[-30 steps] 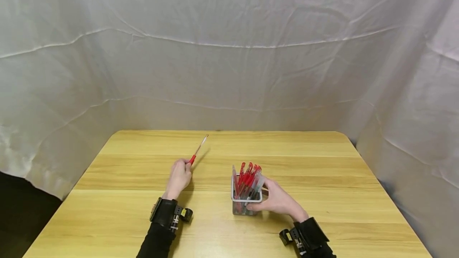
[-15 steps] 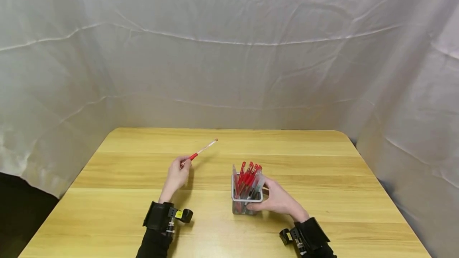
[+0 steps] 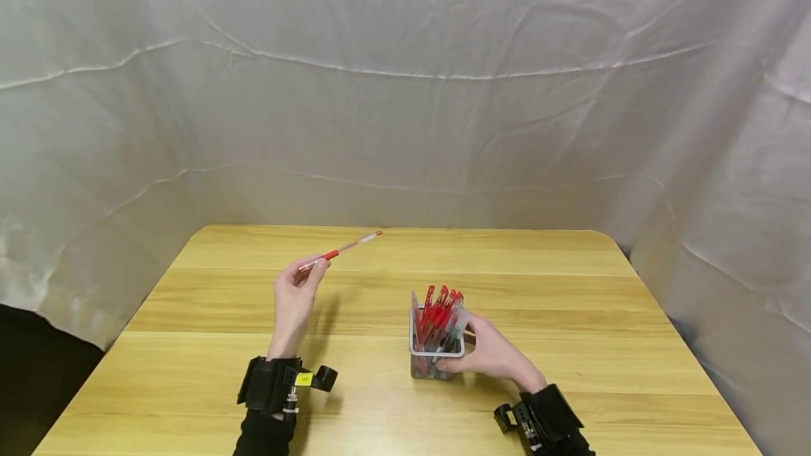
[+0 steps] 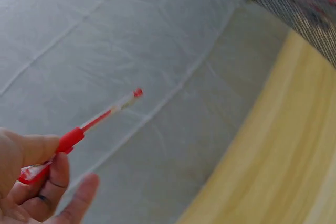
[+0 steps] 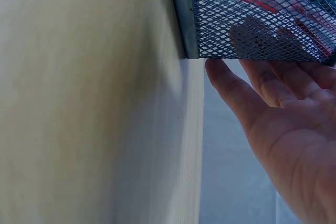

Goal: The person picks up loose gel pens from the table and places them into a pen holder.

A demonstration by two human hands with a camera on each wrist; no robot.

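A red gel pen (image 3: 330,255) with a clear barrel is pinched between the thumb and fingers of my left hand (image 3: 293,301), up over the left part of the table. In the left wrist view, the pen (image 4: 71,139) slants up and right, its red tip end away from the hand. My right hand (image 3: 491,352) grips the right side of a square mesh pen holder (image 3: 419,369), thumb at the front and fingers behind. Several red pens (image 3: 437,312) and a few clear ones stand in it. The right wrist view shows fingertips against the mesh (image 5: 236,30).
The wood-grain table (image 3: 570,301) has rounded far corners. Pale grey cloth (image 3: 405,125) hangs behind it and along both sides. A dark area (image 3: 44,371) lies beyond the left edge. Each wrist bears a black strap with a small camera.
My left hand has risen and drawn left with the pen, which has swung from steeply upright toward a flatter, rightward slant. The right hand and pen holder have stayed in place.
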